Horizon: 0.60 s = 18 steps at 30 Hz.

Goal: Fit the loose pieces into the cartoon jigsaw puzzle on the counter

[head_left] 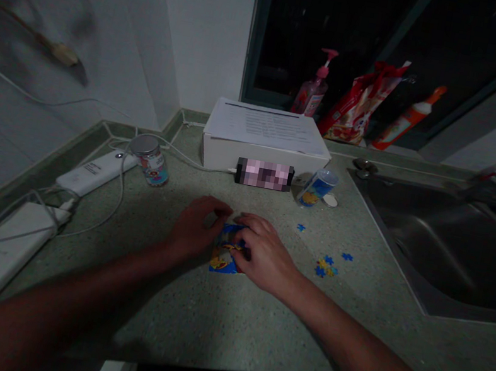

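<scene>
Left hand (197,226) and right hand (265,257) cover jigsaw pieces (222,258), long axis forward

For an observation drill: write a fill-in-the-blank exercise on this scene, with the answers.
The left hand and right hand both touch a puzzle section that is mostly ____.
The loose pieces lie to the ____ of the right hand.
The can stands to the ____ of the white box.
The pump bottle behind the box is ____.

blue; right; left; pink
</scene>
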Available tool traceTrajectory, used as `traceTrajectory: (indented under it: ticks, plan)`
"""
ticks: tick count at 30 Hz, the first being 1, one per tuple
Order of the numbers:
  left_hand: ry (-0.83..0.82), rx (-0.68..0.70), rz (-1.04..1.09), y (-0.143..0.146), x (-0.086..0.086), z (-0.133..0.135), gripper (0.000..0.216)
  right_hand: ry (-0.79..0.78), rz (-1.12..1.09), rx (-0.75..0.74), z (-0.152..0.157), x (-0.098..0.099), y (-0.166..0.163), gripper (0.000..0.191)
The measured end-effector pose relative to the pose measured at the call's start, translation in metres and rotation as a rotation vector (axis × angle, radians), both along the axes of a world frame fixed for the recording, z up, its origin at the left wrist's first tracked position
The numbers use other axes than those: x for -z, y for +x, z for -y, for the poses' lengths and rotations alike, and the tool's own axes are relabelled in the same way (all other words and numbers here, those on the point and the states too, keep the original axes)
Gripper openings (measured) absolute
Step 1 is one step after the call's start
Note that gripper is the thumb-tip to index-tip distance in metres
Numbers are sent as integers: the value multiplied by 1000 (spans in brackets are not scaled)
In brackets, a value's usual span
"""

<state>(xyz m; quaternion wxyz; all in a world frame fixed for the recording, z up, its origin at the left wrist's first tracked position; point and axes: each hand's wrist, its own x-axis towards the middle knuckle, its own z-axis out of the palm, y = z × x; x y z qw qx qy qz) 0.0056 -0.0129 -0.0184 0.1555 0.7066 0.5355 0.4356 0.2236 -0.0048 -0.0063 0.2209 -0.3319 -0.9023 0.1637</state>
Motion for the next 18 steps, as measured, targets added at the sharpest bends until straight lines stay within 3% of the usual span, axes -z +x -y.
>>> traceTrajectory:
  ticks: [18]
  plan:
    - [-17, 3, -23, 1, -2, 0, 22, 22, 48, 22, -3, 1, -3, 12]
